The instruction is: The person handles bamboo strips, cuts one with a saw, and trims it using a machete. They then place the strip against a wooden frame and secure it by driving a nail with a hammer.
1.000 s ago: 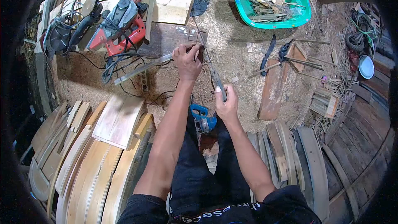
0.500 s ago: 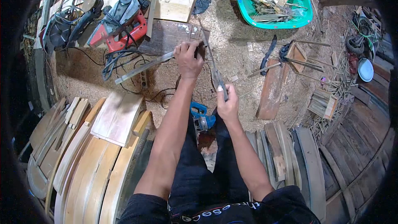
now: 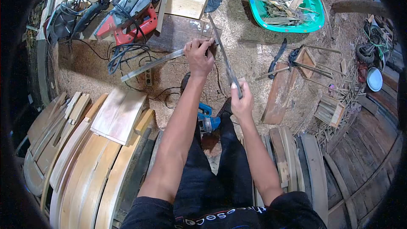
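My left hand (image 3: 199,57) is wrapped round the right end of a long, pale narrow strip (image 3: 152,65), which slants down to the left. My right hand (image 3: 242,101) grips the near end of a thin dark saw-like blade (image 3: 224,59). That blade points up and away, its upper part passing just right of my left fingers. Whether it touches the strip's end is too small to tell. Below and between my hands, a blue power tool (image 3: 207,118) sits on the floor near my feet.
A red belt sander (image 3: 127,21) and angle grinders with cables lie at upper left. A green tub (image 3: 320,23) holds wood scraps. Brown board (image 3: 277,97) and small wooden frame (image 3: 307,61) lie to the right. Stacked boards (image 3: 95,174) stand at lower left, more planks (image 3: 316,165) at lower right.
Both hands, with the strip and the blade, sit slightly further right in view. The surroundings at the top have shifted a little right too. Both hands keep their holds.
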A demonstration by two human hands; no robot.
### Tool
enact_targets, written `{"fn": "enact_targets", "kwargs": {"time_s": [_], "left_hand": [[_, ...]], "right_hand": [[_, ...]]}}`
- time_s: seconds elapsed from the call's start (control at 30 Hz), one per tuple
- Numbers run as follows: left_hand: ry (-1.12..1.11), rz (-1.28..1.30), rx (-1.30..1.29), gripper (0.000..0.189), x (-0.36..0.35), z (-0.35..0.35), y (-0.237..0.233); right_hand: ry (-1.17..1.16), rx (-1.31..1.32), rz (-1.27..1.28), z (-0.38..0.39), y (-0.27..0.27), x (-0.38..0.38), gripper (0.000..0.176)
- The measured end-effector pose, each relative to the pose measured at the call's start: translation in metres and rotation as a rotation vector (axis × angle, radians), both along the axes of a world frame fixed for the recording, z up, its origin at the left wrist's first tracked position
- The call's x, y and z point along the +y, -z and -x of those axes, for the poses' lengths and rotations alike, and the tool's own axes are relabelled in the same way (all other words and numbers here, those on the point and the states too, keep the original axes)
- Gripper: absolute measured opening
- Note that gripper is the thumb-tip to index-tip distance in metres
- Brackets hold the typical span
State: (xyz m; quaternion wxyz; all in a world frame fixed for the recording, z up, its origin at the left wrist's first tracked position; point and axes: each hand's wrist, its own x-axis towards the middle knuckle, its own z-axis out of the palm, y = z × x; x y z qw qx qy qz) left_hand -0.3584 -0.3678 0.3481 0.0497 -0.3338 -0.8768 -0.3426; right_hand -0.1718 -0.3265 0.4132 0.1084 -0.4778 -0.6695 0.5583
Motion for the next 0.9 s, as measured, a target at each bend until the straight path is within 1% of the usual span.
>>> {"fn": "enact_targets", "kwargs": {"time_s": [0.03,0.17,0.2,0.3,0.33,0.43,0.47,0.53,0.57,0.7,0.8,0.87,0.9], "left_hand": [[-0.008,-0.008,0.006,0.026,-0.001,-0.001,0.0],[0.0,0.006,0.001,0.025,0.0,0.001,-0.004],[-0.001,0.002,-0.003,0.025,0.0,0.002,-0.004],[-0.013,-0.01,0.005,0.027,0.002,0.001,-0.001],[-0.022,-0.011,0.009,0.027,0.001,-0.002,-0.001],[-0.02,0.021,-0.059,0.026,-0.002,-0.001,0.0],[-0.007,0.008,-0.037,0.028,-0.002,-0.001,0.0],[0.007,-0.023,0.012,0.031,0.0,0.001,-0.002],[-0.001,-0.013,-0.002,0.031,-0.001,0.001,-0.002],[-0.002,0.011,-0.028,0.032,-0.005,-0.003,-0.002],[0.001,0.021,-0.046,0.03,-0.003,-0.001,-0.001],[-0.014,0.018,-0.059,0.03,-0.002,0.001,-0.001],[-0.013,0.01,-0.064,0.031,-0.002,0.0,-0.002]], "right_hand": [[-0.012,-0.023,0.007,0.007,-0.003,0.002,0.017],[-0.023,0.113,-0.115,-0.006,0.005,-0.007,0.019],[-0.005,0.018,0.004,-0.006,-0.002,-0.007,0.02],[0.016,0.001,0.002,0.01,-0.011,-0.002,0.02],[-0.012,-0.011,0.04,0.019,-0.01,0.005,0.021],[-0.049,0.029,-0.073,0.017,0.006,0.004,0.022],[0.002,0.085,-0.098,0.01,0.004,-0.003,0.023],[-0.002,0.075,-0.047,-0.001,0.008,-0.007,0.022],[-0.003,0.064,-0.019,-0.007,0.012,-0.008,0.022],[-0.007,0.024,-0.041,0.036,-0.002,0.009,0.022],[0.001,0.074,-0.05,0.007,0.017,-0.006,0.023],[0.009,0.102,-0.056,0.001,0.026,-0.009,0.022],[-0.006,0.067,-0.053,0.009,0.02,-0.004,0.021]]}}
